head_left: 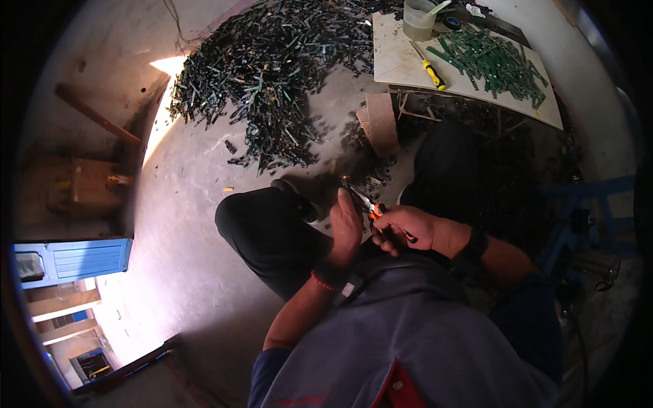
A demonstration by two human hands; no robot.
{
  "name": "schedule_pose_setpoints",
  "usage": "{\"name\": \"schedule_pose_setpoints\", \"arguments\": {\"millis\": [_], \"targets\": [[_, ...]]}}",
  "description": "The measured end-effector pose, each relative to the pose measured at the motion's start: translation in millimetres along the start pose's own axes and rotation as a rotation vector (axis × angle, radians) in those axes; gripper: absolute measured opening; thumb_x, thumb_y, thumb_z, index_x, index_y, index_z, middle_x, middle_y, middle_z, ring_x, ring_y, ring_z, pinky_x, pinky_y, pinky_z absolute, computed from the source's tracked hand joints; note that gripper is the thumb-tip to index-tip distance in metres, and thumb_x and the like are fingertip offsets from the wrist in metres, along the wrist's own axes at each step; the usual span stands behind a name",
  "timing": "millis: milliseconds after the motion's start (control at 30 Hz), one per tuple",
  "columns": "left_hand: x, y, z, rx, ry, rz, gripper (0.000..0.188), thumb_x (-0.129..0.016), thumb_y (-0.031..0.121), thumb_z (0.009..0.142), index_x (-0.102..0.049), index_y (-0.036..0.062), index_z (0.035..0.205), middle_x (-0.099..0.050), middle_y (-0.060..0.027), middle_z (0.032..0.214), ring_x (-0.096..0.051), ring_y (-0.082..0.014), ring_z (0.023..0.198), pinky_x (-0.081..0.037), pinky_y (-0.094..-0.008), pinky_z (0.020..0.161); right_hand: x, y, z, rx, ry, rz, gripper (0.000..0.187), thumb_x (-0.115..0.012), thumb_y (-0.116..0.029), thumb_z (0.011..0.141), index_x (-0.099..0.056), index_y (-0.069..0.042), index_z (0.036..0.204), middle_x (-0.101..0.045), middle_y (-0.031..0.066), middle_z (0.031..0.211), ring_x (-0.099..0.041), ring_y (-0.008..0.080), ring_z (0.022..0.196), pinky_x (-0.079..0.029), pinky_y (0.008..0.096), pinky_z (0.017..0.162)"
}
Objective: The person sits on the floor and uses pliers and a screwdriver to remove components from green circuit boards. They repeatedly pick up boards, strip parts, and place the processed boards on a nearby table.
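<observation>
My right hand (413, 226) is closed around the orange-and-black handles of a pair of pliers (375, 211). The metal jaws point up and left, toward the fingertips of my left hand (346, 223). Those fingers pinch a small dark strip (346, 181) with a tiny orange-brown spot at its tip. The jaws are at or beside this strip; whether they grip it I cannot tell. Both hands are held above my lap, between my bent knees.
A large heap of dark strips (272, 81) covers the floor ahead. At the far right, a low board (391, 58) bears green circuit-board strips (486, 60), a yellow-and-black screwdriver (432, 73) and a plastic cup (417, 24). Brown cardboard (381, 122) leans before it. A blue frame (592, 194) stands right.
</observation>
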State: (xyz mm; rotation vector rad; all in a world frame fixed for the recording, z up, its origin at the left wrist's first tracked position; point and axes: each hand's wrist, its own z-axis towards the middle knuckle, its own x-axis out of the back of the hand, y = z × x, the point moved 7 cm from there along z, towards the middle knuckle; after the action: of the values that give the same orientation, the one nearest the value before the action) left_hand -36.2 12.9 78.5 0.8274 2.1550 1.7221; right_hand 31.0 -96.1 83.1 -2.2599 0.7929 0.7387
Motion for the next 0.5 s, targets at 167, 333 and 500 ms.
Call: {"name": "schedule_pose_setpoints", "arguments": {"millis": [167,333,500], "targets": [[-2,-5,2,0.034,-0.017,-0.09,0.06,-0.025,0.049,0.097,-0.048,0.0027,0.067,-0.043,-0.0017,0.051,-0.037,-0.0113,0.047,-0.03,-0.0293,0.046,10,-8,1,0.15,0.135,-0.381,0.014,-0.056,-0.016,0.082,-0.055,-0.005,0.089,-0.061,0.0089,0.076,-0.058,0.0204,0.061,-0.045,0.0324,0.05],[0,-4,2,0.017,-0.061,-0.154,0.051,-0.03,0.048,0.097,-0.049,0.0068,0.074,-0.04,0.0013,0.051,-0.033,-0.0108,0.044,-0.026,-0.026,0.043,10,-61,-27,0.837,0.635,-1.531,0.026,-0.062,-0.011,0.071,-0.05,0.001,0.091,-0.059,0.0231,0.08,-0.06,0.0388,0.075,-0.049,0.0442,0.063],[-1,-10,-13,0.465,-0.231,-0.386,0.043,-0.033,0.049,0.096,-0.048,0.0124,0.079,-0.038,0.0031,0.055,-0.03,-0.0094,0.043,-0.022,-0.0244,0.039,12,-82,-40,0.898,0.683,-1.792,0.026,-0.063,-0.008,0.07,-0.05,0.002,0.09,-0.059,0.0209,0.08,-0.059,0.037,0.074,-0.048,0.0435,0.064]]}}
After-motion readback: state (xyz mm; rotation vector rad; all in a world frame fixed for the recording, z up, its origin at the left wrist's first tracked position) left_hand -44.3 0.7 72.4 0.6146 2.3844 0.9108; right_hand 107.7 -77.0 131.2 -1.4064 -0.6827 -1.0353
